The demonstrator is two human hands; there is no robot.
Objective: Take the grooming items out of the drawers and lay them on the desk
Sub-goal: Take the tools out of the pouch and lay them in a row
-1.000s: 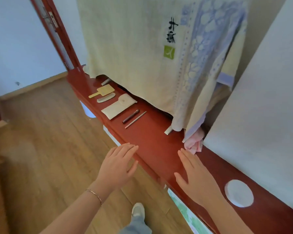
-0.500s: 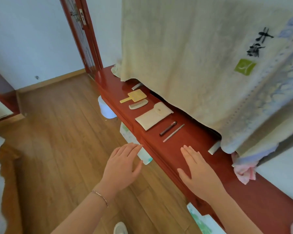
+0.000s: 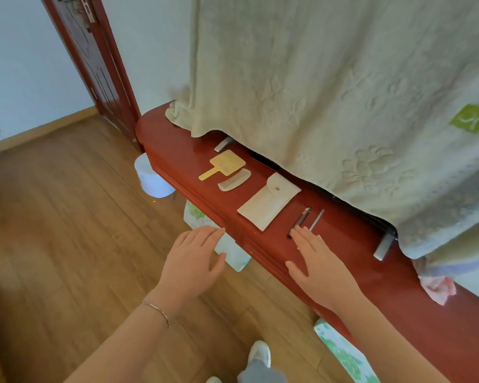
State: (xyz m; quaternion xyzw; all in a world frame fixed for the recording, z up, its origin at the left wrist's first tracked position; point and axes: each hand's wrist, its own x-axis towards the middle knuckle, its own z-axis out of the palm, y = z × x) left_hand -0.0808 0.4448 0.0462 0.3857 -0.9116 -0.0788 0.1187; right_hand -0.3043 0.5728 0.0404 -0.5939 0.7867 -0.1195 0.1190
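Note:
On the red desk point(image 3: 177, 150) lie a yellow hand mirror point(image 3: 224, 163), a pale comb point(image 3: 234, 180), a cream snap pouch point(image 3: 268, 200), a dark pen-like stick point(image 3: 300, 219) and a thin grey stick point(image 3: 316, 219). My left hand point(image 3: 194, 261) hovers flat and empty in front of the desk's front edge, fingers together. Over the desk top, my right hand point(image 3: 315, 266) is flat and empty, its fingertips just short of the dark stick. The drawers' fronts are hard to make out under the edge.
A large beige towel point(image 3: 329, 92) hangs over the back of the desk, with metal feet point(image 3: 383, 246) showing beneath it. A white bin point(image 3: 152, 178) and green-patterned boxes point(image 3: 343, 352) stand under the desk. A pink cloth point(image 3: 437, 288) lies at right. Wooden floor on the left.
My view has swung left along the desk, so the laid-out items sit closer. Both hands stay flat and empty, and the right hand's fingertips have come near the dark stick.

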